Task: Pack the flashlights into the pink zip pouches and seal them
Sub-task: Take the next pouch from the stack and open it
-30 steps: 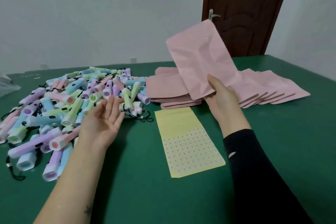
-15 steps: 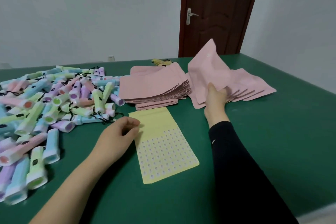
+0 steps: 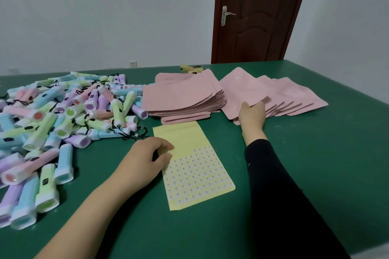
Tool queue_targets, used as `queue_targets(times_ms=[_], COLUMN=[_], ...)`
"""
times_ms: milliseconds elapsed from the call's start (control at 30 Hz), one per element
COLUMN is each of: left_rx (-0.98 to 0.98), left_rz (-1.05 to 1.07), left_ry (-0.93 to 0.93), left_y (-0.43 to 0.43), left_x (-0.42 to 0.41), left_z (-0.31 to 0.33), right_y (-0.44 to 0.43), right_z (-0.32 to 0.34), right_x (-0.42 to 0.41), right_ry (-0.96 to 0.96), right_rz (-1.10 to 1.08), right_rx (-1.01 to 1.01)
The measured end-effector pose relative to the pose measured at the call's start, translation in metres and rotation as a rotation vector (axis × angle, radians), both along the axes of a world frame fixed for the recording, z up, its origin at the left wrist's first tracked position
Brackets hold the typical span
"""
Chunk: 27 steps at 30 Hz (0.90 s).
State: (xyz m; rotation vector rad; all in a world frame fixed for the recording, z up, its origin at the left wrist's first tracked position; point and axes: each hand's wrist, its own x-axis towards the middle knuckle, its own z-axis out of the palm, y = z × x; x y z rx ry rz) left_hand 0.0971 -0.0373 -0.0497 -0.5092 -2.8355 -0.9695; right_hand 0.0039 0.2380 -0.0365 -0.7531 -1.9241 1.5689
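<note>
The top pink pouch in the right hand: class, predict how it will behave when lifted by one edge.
Probably floppy: the top pink pouch looks thin and faintly creased. Likely very light, since the right hand holds it by one edge. It may slide easily: the fanned pouches beside it have smooth faces.

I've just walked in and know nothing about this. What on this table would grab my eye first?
A big heap of pastel flashlights sprawls over the left of the green table. Beside it, pink pouches lie in a thick stack and a fanned row, where the right hand holds a pouch. In front, the left hand rests at the edge of a yellow sticker sheet.
</note>
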Motion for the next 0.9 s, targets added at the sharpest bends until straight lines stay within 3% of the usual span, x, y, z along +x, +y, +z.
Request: queue_targets(times_ms=[267, 433, 567, 900], left_rx=[-0.024, -0.048, -0.051, -0.065], left_rz=[-0.025, -0.026, -0.028, -0.029], left_ry=[0.019, 0.017, 0.005, 0.001], left_y=[-0.001, -0.001, -0.001, -0.001], left_x=[-0.001, -0.001, -0.001, -0.003], left_z=[-0.002, -0.001, -0.001, -0.003], right_y=[-0.001, -0.007, -0.014, -0.013], right_z=[0.001, 0.002, 0.004, -0.004], right_x=[0.008, 0.012, 0.017, 0.007], right_ry=[-0.069, -0.030, -0.043, -0.249], right_rz=[-0.009, -0.099, -0.209, 0.113], right_rx=[0.131, 0.103, 0.315, 0.451])
